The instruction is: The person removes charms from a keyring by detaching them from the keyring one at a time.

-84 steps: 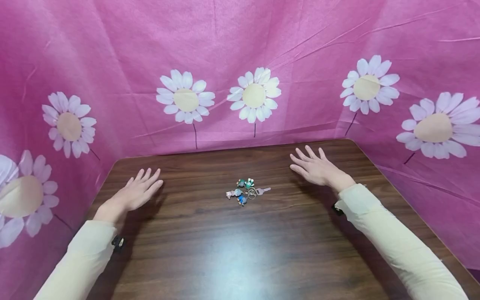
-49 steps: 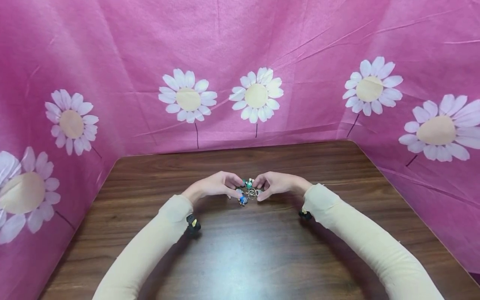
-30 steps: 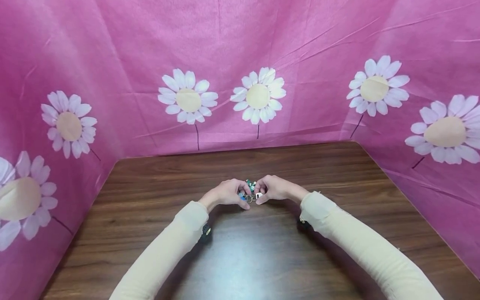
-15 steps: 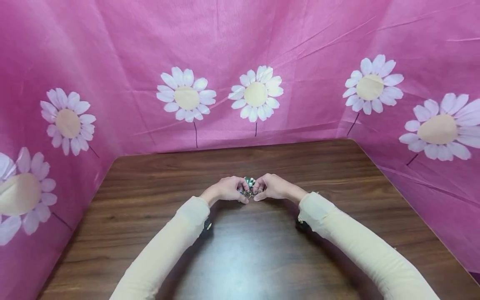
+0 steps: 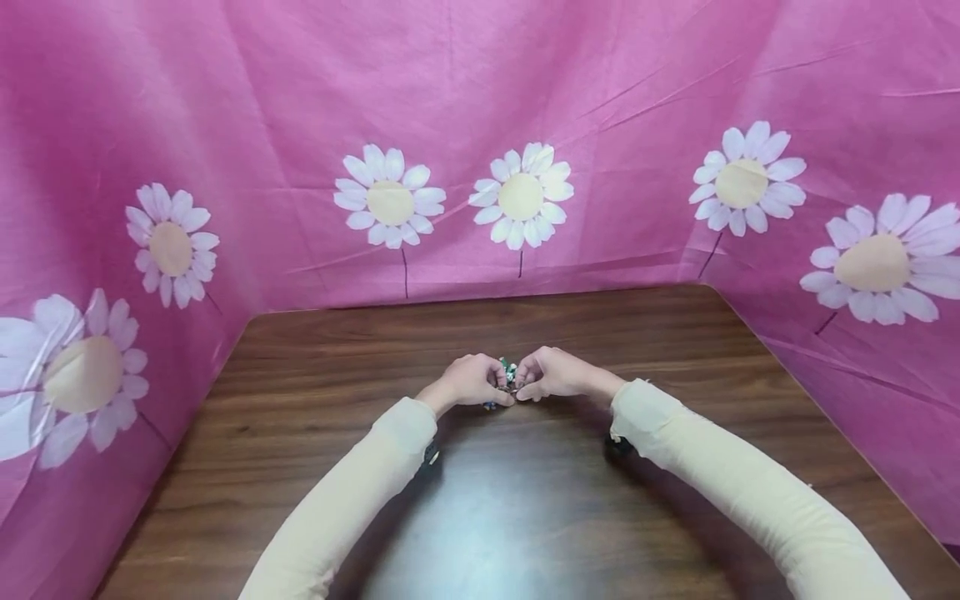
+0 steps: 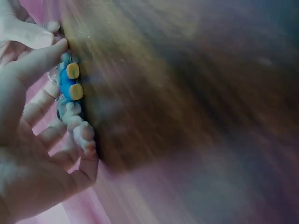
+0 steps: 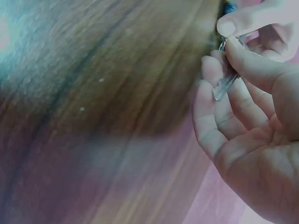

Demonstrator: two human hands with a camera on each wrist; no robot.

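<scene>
A small keyring bunch (image 5: 508, 372) with little coloured charms lies at the middle of the dark wooden table (image 5: 525, 517), mostly hidden between my two hands. My left hand (image 5: 487, 390) curls its fingers round the charm side; in the left wrist view a blue charm (image 6: 70, 91) with yellow spots sits against its fingertips (image 6: 74, 116). My right hand (image 5: 528, 385) pinches the silver key (image 7: 223, 86) between thumb and forefinger. The two hands touch each other over the bunch, low over the tabletop.
Pink cloth printed with white daisies (image 5: 480, 100) walls the table in at the back, left and right. Both cream sleeves (image 5: 360, 492) reach in from the near edge. The table's far edge (image 5: 480, 298) meets the cloth.
Both hands came in from the table's sides to the keyring and took hold of it. Over the last half second they have closed in tighter, hiding most of the charms.
</scene>
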